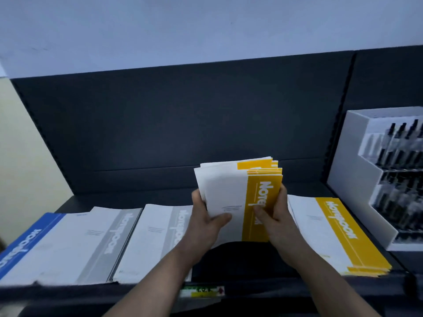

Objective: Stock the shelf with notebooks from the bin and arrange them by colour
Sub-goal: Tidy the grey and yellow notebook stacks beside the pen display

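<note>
white-and-yellow notebooks (240,197), white-and-grey stacks (96,243), a blue-banded notebook (25,243), dark shelf (240,259).

Both forearms reach forward, left hand (207,219) and right hand (275,216) clasped, thumbs up.

You can read "Notebook" down the yellow band of the white-and-yellow paper notebooks (238,202) held at centre, and again on the yellow stack (338,232) at three o'clock, the two grey-banded stacks (119,234) and the blue-banded one (25,245) at nine o'clock. The green-and-yellow shelf-edge price label (201,291) at six o'clock is too blurred to read.

A stationery shop: dark shelf (240,261) with price tag (201,291), stacked notebooks (338,232), pen display (393,170).
</note>
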Demonstrator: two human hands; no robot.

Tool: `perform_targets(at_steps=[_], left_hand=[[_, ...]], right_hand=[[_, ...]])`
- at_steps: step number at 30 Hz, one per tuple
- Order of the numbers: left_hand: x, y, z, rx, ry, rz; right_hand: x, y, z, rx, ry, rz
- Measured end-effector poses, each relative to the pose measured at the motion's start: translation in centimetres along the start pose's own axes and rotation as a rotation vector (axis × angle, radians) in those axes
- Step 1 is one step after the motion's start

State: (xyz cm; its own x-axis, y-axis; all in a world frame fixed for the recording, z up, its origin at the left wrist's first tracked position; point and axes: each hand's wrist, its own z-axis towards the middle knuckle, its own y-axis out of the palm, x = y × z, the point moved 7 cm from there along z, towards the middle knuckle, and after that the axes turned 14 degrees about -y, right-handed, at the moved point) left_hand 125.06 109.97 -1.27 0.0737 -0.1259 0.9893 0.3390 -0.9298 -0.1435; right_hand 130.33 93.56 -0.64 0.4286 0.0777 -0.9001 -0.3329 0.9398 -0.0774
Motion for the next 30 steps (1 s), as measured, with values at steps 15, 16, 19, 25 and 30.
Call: perform_targets(at_steps=[15,16,19,25,30], left_hand=[[0.9,0.1,0.8,-0.003,0.087,0.054],[0.9,0.0,0.9,-0.001,0.079,0.05],[0.9,0.1,0.9,-0.01,0.064,0.048],[0.7,0.1,0.7,0.036,0.077,0.012],[1.2,0.6,-0.2,0.061,0.14,-0.032]], right_hand=[[-4.5,-1.2,3.9,0.328,0.017,0.184],[-4.5,-1.1,4.1,0.328,0.017,0.15],[-4.5,-0.9,4.0,0.29,-0.004,0.151],[-3.3,-0.6,1.7,0.08,-0.061,0.108],[-1.0,0.1,0.0,0.007,-0.127,-0.116]])
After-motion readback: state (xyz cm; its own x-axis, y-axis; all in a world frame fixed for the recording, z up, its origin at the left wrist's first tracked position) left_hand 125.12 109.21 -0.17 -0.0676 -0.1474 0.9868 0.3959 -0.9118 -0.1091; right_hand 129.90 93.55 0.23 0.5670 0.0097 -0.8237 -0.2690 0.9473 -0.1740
